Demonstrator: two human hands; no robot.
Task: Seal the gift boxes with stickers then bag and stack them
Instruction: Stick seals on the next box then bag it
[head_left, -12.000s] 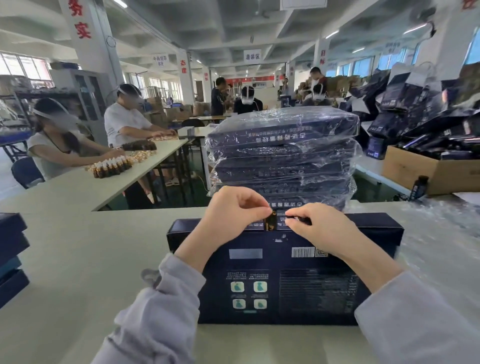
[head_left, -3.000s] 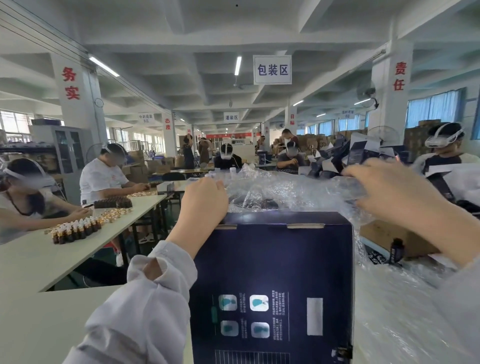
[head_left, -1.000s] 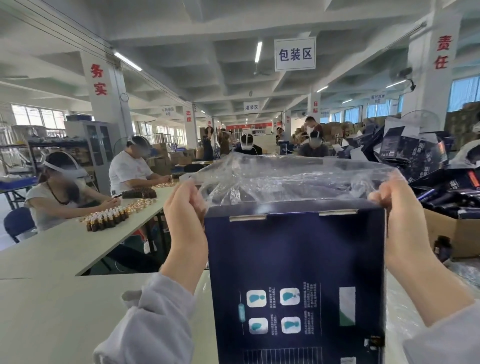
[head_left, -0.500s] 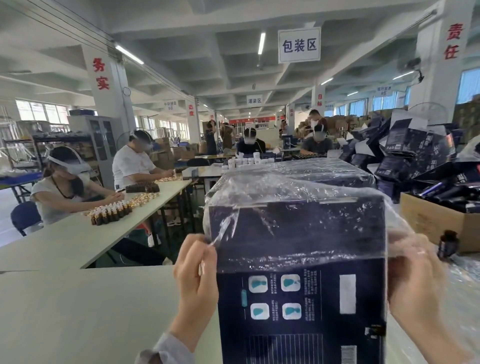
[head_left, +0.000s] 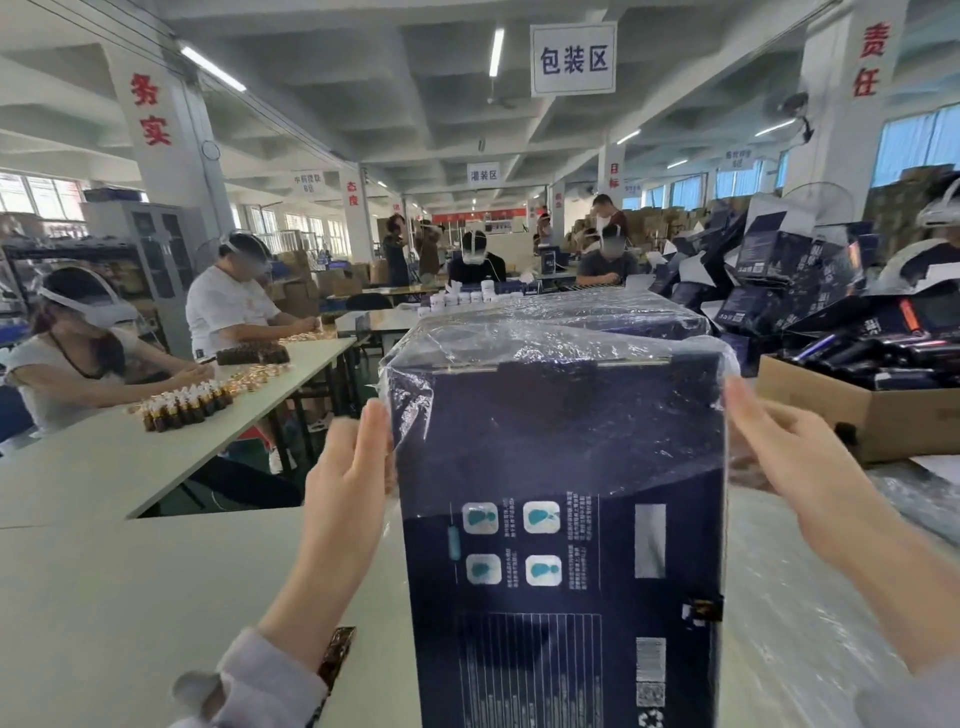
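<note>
Since half a second back, both hands have given up their pinch on the plastic bag (head_left: 545, 353) and flattened out. A second back that bag was held above the gift box (head_left: 561, 545); it now caps the box's top and upper face.

Head view: the dark blue gift box stands upright from the centre down to 6 o'clock, its printed back toward the camera and its lower end out of the picture. The bag's lower edge crosses the face just above four pale icons. A dark sticker (head_left: 702, 608) wraps the box's right edge at 5 o'clock.

At 8 o'clock the left hand (head_left: 348, 478) lies with straight fingers against the film on the box's left side, its grip open and closed round nothing. At 4 o'clock the right hand (head_left: 779, 457) reaches in with fingers extended, the tips touching the film at the box's right edge, its grip likewise open. Whether the thumb nips the film I cannot tell.

Just behind the box's top, toward 1 o'clock, shows a stack of bagged boxes (head_left: 623, 314). The pale table (head_left: 130, 597) spreads toward 7 o'clock. At 3 o'clock a cardboard carton (head_left: 831, 415) holds dark packs. At 9 o'clock small brown bottles (head_left: 182, 402) stand on a second table (head_left: 104, 457).
</note>
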